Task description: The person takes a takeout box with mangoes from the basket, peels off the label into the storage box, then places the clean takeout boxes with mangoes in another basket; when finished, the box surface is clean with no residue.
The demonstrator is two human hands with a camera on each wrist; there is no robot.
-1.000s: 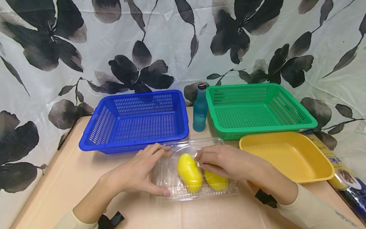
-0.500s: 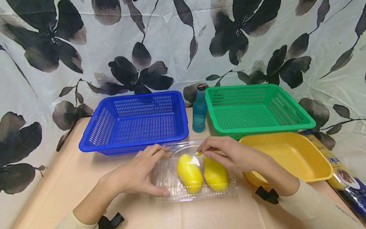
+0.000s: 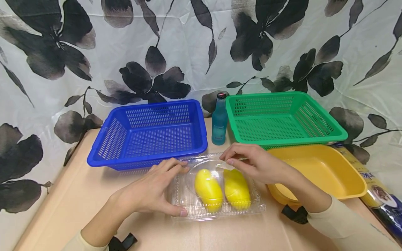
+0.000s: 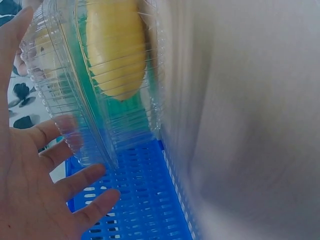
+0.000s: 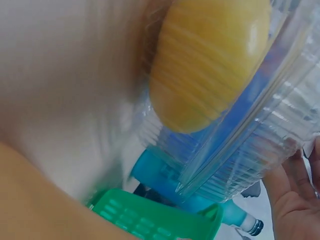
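Observation:
A clear plastic clamshell container (image 3: 185,195) lies closed on the table, with two yellow mango-shaped fruits inside, the left fruit (image 3: 208,191) and the right fruit (image 3: 237,190). My left hand (image 3: 154,190) rests along the container's left side, thumb at the front edge and fingers at the back. In the left wrist view, the fingers (image 4: 82,182) are spread and nearly straight beside the ribbed wall. Over the lid's back right, my right hand (image 3: 251,162) pinches a small clear strip (image 3: 225,166) between thumb and forefinger.
Behind stand a blue basket (image 3: 147,162), a teal bottle (image 3: 219,122) and a green basket (image 3: 292,142). A yellow tub (image 3: 317,170) sits close under the right forearm. At the far right lies a printed packet (image 3: 380,195). A floral cloth (image 3: 201,45) hangs behind.
My right hand has lifted off the middle of the lid and shifted back and slightly right; the clear strip now shows beneath its fingertips. The left hand has stayed in place.

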